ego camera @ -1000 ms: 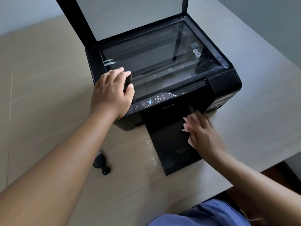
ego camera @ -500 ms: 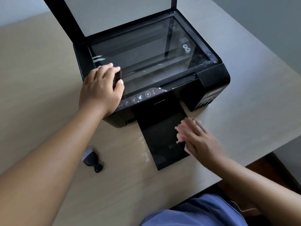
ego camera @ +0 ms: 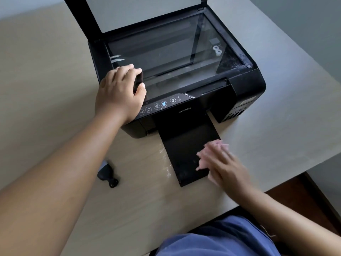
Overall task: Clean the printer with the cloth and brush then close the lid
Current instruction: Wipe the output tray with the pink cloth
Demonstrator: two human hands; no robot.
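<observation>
A black printer (ego camera: 245,85) stands on the table with its lid (ego camera: 147,10) raised and the scanner glass (ego camera: 166,52) bare. My left hand (ego camera: 118,95) rests on the glass's front left corner, with fingers and thumb closed round a small black object (ego camera: 138,81). The black output tray (ego camera: 184,150) sticks out toward me. My right hand (ego camera: 225,169) lies flat on the tray's near right part, pressing a pink cloth (ego camera: 212,150) against it; hand and cloth are blurred. A short black brush-like tool (ego camera: 108,174) lies on the table to the left of the tray.
The pale wooden table (ego camera: 46,89) reaches left and right of the printer. Whitish dust specks (ego camera: 165,161) lie beside the tray's left edge. The table's right edge (ego camera: 313,163) drops to a dark floor. Blue clothing (ego camera: 221,237) is at the bottom.
My right hand has slid the pink cloth down the output tray toward me, from near the printer body to the tray's near end. My left hand has kept its place on the glass.
</observation>
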